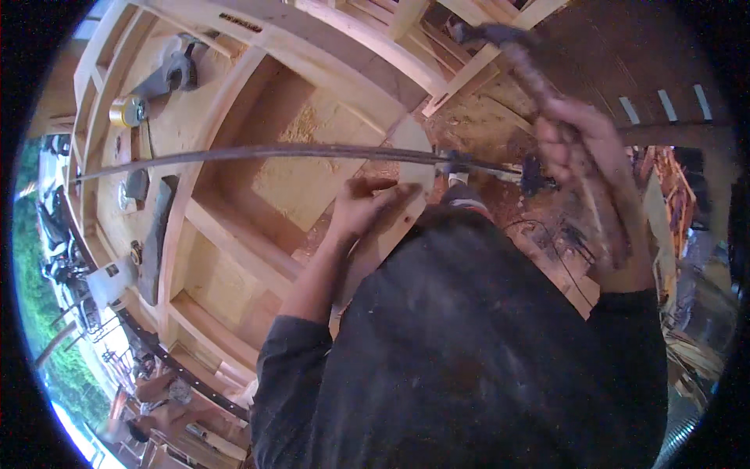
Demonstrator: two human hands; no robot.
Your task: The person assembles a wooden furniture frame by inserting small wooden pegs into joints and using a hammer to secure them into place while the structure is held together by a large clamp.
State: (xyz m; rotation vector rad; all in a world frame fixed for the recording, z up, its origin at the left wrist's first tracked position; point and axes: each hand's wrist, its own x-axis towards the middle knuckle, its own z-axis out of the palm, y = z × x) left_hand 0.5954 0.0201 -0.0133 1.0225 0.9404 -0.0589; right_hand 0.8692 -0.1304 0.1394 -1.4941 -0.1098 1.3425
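My right hand (pixel 574 141) is raised at the right, its fingers wrapped round the long wooden handle of a hammer (pixel 531 74). The dark hammer head is up near the top right, smeared by motion. My left hand (pixel 366 205) lies bent over a pale wooden rail (pixel 391 230) close to my body, thumb and fingers curled on it. What lies beneath the fingers is hidden. A small dark hole shows in the rail beside the thumb. Just beyond my left hand, a long metal bar clamp (pixel 289 151) spans the large wooden frame (pixel 230 102).
On the frame's panels lie a dark metal tool (pixel 181 72), a yellow-and-white roll (pixel 127 112), and a long dark tool (pixel 158 234). Sawdust and wood scraps (pixel 672 187) cover the ground at right. Another person (pixel 166 391) is at lower left; more wooden frames (pixel 461 74) stand ahead.
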